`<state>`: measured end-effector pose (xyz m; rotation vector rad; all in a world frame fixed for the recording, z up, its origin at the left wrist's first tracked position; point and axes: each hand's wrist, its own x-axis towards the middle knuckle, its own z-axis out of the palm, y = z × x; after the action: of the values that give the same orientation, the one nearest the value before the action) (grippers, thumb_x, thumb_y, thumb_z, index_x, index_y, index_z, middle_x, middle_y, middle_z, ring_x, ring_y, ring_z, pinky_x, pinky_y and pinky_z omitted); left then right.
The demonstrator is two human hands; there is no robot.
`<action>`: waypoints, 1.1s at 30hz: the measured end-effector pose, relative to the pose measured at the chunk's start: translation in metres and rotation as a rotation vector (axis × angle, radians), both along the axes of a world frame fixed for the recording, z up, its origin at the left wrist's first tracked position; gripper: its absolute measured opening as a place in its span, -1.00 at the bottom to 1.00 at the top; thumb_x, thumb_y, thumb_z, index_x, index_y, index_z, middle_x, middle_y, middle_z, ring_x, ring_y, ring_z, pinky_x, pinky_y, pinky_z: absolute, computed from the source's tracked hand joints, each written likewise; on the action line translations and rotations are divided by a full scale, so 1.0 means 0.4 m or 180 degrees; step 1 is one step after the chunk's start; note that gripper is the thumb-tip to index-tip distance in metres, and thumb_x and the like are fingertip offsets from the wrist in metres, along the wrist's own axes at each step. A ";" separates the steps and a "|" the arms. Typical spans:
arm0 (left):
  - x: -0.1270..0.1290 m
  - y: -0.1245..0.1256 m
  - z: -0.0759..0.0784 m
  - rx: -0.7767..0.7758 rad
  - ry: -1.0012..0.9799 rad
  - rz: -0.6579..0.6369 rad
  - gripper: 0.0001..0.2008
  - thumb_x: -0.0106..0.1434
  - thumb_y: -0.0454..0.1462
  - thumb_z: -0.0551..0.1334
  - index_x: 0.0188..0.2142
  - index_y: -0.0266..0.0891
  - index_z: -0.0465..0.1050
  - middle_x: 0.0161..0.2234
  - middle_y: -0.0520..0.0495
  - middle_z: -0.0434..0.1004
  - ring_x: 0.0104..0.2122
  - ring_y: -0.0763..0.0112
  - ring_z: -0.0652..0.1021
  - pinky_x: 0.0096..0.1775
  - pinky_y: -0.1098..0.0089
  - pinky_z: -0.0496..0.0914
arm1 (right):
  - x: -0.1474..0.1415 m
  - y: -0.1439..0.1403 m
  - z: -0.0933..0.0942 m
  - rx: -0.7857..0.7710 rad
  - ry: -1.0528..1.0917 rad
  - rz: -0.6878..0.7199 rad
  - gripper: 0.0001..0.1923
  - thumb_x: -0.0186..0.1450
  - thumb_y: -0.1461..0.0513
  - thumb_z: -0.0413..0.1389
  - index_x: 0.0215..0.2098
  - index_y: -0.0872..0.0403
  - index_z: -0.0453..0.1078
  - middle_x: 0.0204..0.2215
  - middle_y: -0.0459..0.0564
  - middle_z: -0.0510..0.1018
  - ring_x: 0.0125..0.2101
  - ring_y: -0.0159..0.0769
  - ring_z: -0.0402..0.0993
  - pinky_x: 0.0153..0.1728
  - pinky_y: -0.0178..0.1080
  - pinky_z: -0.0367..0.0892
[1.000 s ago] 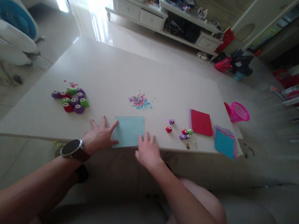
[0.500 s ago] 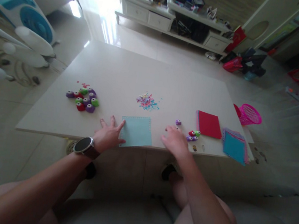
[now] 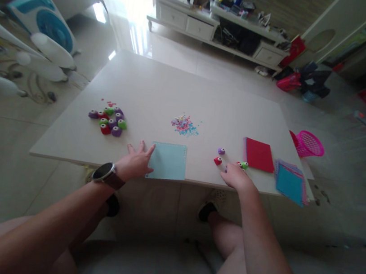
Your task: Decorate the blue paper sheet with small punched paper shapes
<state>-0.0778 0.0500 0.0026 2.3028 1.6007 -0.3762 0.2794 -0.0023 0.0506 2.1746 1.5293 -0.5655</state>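
My left hand [image 3: 135, 162], wearing a watch, lies flat with fingers spread. Its thumb and index finger press the left edge of a light blue paper sheet [image 3: 169, 161], which has small punched marks along its edges. My right hand [image 3: 237, 177] is at the table's front edge, its fingers closed on a small craft punch mostly hidden beneath them; a purplish bit shows at the fingertips. Just left of it stand a red craft punch [image 3: 218, 160] and a purple craft punch [image 3: 221, 151]. A green craft punch [image 3: 244, 165] peeks out behind the knuckles.
Larger red, green and purple punches [image 3: 112, 121] cluster at the left. A heap of paper confetti [image 3: 185, 125] lies mid-table. Red paper [image 3: 258, 155] and blue paper [image 3: 289, 183] are stacked at the right; a pink basket [image 3: 309, 144] stands beyond the table's edge.
My right hand has moved right, onto the small punches. A red punch now stands where that hand was. My left hand stays on the sheet; the view has shifted slightly.
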 end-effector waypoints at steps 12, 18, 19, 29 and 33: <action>0.129 -0.089 0.000 0.0203 -0.1301 -0.1215 -0.62 0.32 -0.29 0.36 0.13 -0.21 0.50 0.33 -0.25 0.45 0.32 0.05 0.43 0.36 0.09 0.28 | -0.105 0.011 -0.001 0.0613 0.0928 0.0722 -0.73 0.40 0.41 0.16 0.03 0.17 0.56 0.00 0.13 0.63 -0.02 -0.23 0.53 0.04 -0.33 0.30; 0.136 -0.105 0.001 0.0119 -0.1239 -0.1227 -0.66 0.26 -0.48 0.24 -0.01 -0.20 0.51 0.14 -0.21 0.56 0.17 0.10 0.51 0.21 0.14 0.40 | -0.119 0.005 -0.026 0.0626 0.1015 0.0851 -0.72 0.36 0.48 0.13 -0.04 0.15 0.58 -0.06 0.09 0.65 -0.06 -0.27 0.54 -0.01 -0.35 0.30; 0.137 -0.104 0.005 0.0105 -0.1260 -0.1207 -0.69 0.26 -0.49 0.23 -0.04 -0.19 0.51 0.09 -0.20 0.57 0.14 0.11 0.51 0.19 0.15 0.41 | -0.123 0.005 -0.032 0.0615 0.1048 0.0871 -0.70 0.35 0.48 0.13 -0.03 0.15 0.57 -0.07 0.09 0.65 -0.08 -0.27 0.54 -0.03 -0.34 0.31; 0.152 -0.097 0.022 -0.0074 -0.1250 -0.1043 -0.82 0.31 -0.47 0.13 -0.24 -0.19 0.42 -0.08 -0.19 0.55 -0.02 0.15 0.51 0.05 0.19 0.45 | -0.152 0.012 -0.062 0.0724 0.1284 0.1097 -0.85 0.39 0.40 0.17 -0.14 0.08 0.54 -0.09 0.07 0.63 -0.09 -0.22 0.54 -0.04 -0.30 0.31; 0.154 -0.095 0.015 -0.0016 -0.1254 -0.1024 -0.84 0.33 -0.45 0.12 -0.22 -0.19 0.39 -0.09 -0.19 0.53 -0.03 0.14 0.51 0.06 0.18 0.45 | -0.163 0.010 -0.068 0.0834 0.1470 0.1078 -0.90 0.42 0.36 0.16 -0.14 0.09 0.51 -0.10 0.08 0.64 -0.10 -0.20 0.54 -0.04 -0.28 0.31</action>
<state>-0.0163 0.0118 0.0086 2.4414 1.0460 0.0095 0.2143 0.0018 0.0234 1.9785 2.2731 -0.8288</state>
